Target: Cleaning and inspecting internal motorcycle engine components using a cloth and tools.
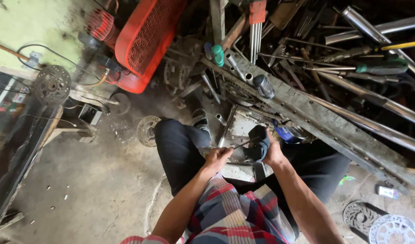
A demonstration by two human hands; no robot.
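Between the knees, left hand [218, 158] pinches a thin rod [241, 144], right hand [271, 151] grips a dark part [258, 143] (mostly hidden).

- dark cloth rag [258, 143], soft and matt, bunched in the right hand [274, 152]
- thin metal rod [240, 145], dull grey
- steel pipes [388, 106], pretty shiny
- concrete floor [94, 180], rough, dusty
- red metal mesh guard [146, 36], glossy paint

Both bare forearms reach forward and downward from the bottom edge, converging over the lap. The left hand [218, 158] is curled, fingers pinched closed, knuckles up. The right hand [271, 151] sits just beside it, slightly farther forward, fingers wrapped shut, wrist bent inward. The hands are near but apart
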